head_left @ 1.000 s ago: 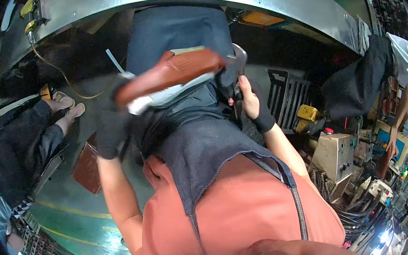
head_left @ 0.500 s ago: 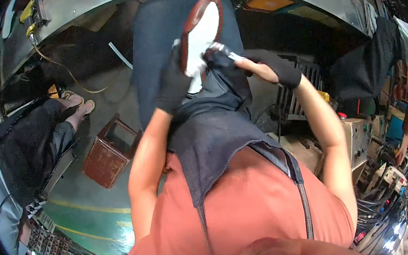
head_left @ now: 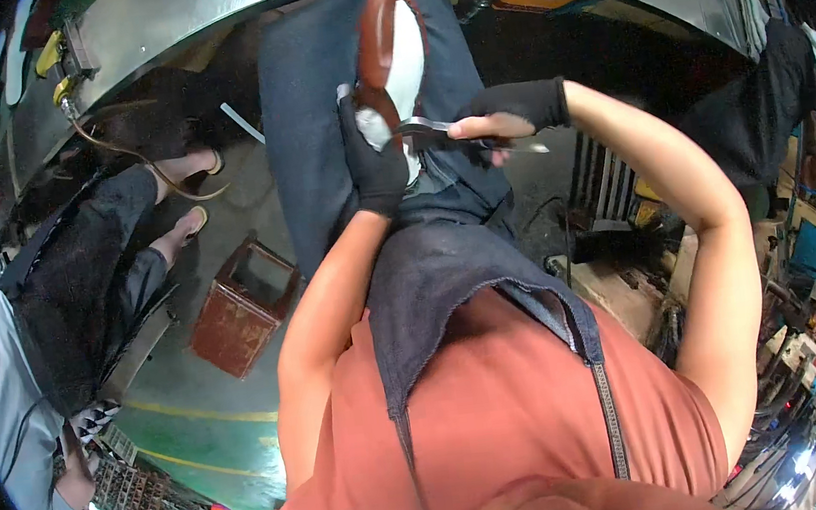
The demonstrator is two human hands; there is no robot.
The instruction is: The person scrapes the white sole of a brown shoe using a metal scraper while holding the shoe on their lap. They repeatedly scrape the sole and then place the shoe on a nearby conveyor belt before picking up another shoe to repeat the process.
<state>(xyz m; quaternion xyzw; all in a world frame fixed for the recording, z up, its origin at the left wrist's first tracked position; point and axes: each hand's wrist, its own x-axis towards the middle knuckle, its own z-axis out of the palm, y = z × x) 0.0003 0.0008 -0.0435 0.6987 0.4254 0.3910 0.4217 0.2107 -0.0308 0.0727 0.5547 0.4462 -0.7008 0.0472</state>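
Brown shoe with white underside, over the dark apron on the lap, just far of centre: rounded end far, near end toward the body, underside turned right. Resting on the cloth or just above it, cannot tell. Held at the near part by the left hand, black-gloved, wrapped round from the left. Likely weak point: could roll or swivel under a sideways pull, with grip at the near part only and nothing bracing the rounded end. At the shoe's right side, metal pliers-like tool, handle clasped in the right hand, also black-gloved. Tip biting or merely touching, cannot tell. Could skid off a poor bite, then scratch the brown upper or nick the white underside; could also jab the left hand, being very near the tip. Might crease or tear the upper from too hard a tug. Pointed end of tool sticking out right, maybe snagging the apron on a careless swing. Farther out, metal desk beyond the lap; could knock the rounded end against it from pushing too far forward. Left on the floor, brown box-like stool, then co-worker; both well apart, little risk.
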